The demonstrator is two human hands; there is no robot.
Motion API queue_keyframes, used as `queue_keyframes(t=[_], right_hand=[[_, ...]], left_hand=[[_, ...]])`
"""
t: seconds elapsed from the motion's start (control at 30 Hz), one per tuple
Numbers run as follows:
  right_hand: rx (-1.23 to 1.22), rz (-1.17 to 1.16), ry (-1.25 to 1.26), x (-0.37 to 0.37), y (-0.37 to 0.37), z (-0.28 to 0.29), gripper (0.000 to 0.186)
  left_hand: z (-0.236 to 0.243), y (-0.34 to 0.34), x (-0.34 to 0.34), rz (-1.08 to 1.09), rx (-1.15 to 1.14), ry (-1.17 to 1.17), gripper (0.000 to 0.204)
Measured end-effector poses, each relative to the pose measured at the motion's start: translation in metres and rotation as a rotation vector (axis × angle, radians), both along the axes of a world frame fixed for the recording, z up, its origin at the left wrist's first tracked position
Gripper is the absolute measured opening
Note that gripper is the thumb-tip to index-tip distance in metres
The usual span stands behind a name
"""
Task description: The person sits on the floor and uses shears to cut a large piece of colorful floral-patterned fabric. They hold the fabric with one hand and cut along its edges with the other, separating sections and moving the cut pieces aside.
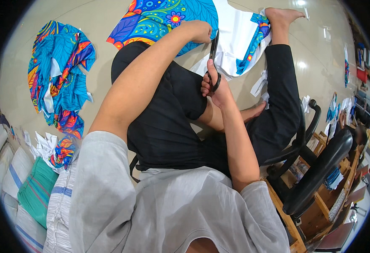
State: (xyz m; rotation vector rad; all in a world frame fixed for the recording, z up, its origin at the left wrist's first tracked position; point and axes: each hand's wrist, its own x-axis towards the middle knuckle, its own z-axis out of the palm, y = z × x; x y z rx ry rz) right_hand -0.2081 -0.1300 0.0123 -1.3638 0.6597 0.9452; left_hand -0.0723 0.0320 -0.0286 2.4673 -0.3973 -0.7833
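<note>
My right hand [218, 89] is closed round the black handles of a pair of scissors [214, 49], thumb through one loop. The blades point away from me along the right edge of a colourful printed fabric [151, 21] with blue leaves and flowers. My left hand [198, 32] is closed at that same edge, just left of the blades, with its fingertips partly hidden. Right of the blades lies a white piece of material [231, 36], with a strip of printed fabric [252, 46] along its far side.
A heap of printed fabric pieces [60, 76] lies on the tiled floor [320, 63] at left. Below it are white scraps [45, 147] and stuffed sacks, one of them a green sack [35, 189]. My legs in black trousers [168, 135] spread round the work. A black chair [320, 173] stands at right.
</note>
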Motion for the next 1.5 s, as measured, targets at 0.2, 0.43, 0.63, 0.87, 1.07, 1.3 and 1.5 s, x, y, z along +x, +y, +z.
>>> queue_keyframes(t=[0.2, 0.43, 0.63, 0.87, 1.07, 1.3, 1.5], right_hand=[[0.004, -0.012, -0.006, 0.000, 0.001, -0.002, 0.064], [0.013, -0.021, -0.048, 0.004, 0.003, -0.008, 0.061], [-0.015, -0.010, -0.057, 0.003, 0.001, -0.006, 0.057], [-0.081, 0.038, -0.055, 0.003, -0.002, -0.007, 0.055], [-0.113, 0.067, -0.082, 0.002, -0.001, -0.007, 0.061], [-0.043, 0.080, -0.045, 0.018, -0.008, -0.014, 0.069], [-0.086, 0.078, -0.036, 0.020, -0.004, -0.019, 0.067]], left_hand=[[0.000, 0.000, 0.001, -0.009, -0.002, 0.013, 0.026], [-0.002, 0.003, 0.008, -0.005, 0.014, 0.008, 0.024], [-0.002, 0.002, 0.008, -0.007, 0.033, 0.005, 0.024], [0.000, 0.002, 0.007, 0.013, 0.036, 0.012, 0.023], [0.001, 0.002, 0.006, 0.019, 0.044, -0.012, 0.023], [0.004, 0.005, 0.007, 0.002, -0.003, 0.016, 0.022], [0.008, 0.008, 0.007, 0.019, -0.024, 0.055, 0.022]])
